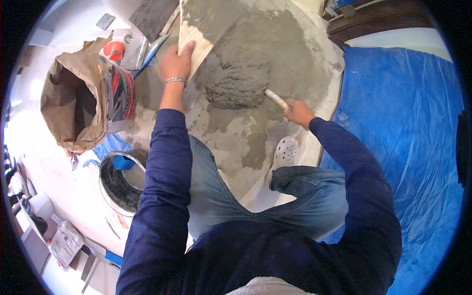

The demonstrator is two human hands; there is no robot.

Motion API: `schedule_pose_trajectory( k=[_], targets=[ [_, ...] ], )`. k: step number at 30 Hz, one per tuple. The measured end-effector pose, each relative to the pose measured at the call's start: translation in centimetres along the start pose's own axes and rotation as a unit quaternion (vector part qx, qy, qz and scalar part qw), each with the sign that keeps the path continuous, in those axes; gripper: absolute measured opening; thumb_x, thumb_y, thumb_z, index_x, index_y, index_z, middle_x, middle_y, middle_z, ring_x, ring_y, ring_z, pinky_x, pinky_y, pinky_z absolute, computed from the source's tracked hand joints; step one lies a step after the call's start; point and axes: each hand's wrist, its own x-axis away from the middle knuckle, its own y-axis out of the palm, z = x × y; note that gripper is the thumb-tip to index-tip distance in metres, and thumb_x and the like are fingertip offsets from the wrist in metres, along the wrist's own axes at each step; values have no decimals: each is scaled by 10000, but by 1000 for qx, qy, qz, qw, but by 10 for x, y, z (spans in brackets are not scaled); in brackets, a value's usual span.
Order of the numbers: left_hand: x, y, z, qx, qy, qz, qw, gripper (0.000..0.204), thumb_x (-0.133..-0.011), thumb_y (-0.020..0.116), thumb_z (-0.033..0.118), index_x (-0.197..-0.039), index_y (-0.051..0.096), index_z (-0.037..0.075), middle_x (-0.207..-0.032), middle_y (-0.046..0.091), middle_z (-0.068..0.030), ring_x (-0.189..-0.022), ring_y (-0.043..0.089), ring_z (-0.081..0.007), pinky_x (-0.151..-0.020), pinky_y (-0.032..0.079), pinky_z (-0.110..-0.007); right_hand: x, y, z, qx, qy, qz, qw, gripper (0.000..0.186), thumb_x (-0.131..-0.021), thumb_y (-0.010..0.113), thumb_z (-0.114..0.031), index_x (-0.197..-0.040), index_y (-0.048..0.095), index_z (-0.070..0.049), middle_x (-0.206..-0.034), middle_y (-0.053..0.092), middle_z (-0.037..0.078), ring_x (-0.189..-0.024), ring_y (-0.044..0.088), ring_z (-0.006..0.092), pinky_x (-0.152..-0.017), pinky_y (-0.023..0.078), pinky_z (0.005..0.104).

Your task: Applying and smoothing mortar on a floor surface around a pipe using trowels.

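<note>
My left hand (175,63), a chain bracelet at its wrist, is closed on the near edge of a thin, pale flat slab (200,30) tilted up from the floor. Its upper part runs out at the top of the picture. My right hand (300,114) grips a tool by its whitish, worn stick-like handle (277,99). The tool's far end meets a heap of wet grey mortar (237,87), and its head is hidden, so its kind does not show. Smeared mortar surrounds the heap on the floor.
An opened brown paper sack (73,105) stands at the left, with a black bucket (120,199) below it holding something blue. An orange-red round object (113,50) lies behind the sack. Blue sheeting (398,128) covers the right side. My white clog (285,153) is beside the mortar.
</note>
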Motion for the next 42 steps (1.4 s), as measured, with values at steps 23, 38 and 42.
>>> schedule_pose_trajectory(
  k=[23,38,42],
  targets=[
    [6,21,-25,-137,23,-151,979,614,-847,614,564,-1000,696,-25,-1025,654,-304,-1005,620,-445,-872,483,-477,51,-115,-68,-276,-48,47,959,262,-877,651,-191,-1091,639,-41,-667,546,-21,-479,508,62,-436,387,237],
    [25,62,-3,15,-57,-164,985,628,-851,612,591,-883,694,-31,-881,680,-259,-864,651,-392,-794,484,-454,29,-70,-134,-33,-123,251,960,504,-855,658,-181,-1318,483,-91,-985,662,242,-919,622,449,-786,495,499],
    [14,66,-8,44,-105,-139,984,650,-836,612,632,-839,699,-12,-850,691,-237,-821,665,-345,-784,491,-439,33,-70,-142,-71,-211,346,911,519,-872,655,-185,-1354,486,-93,-1040,660,243,-945,639,429,-806,510,457]
  ],
)
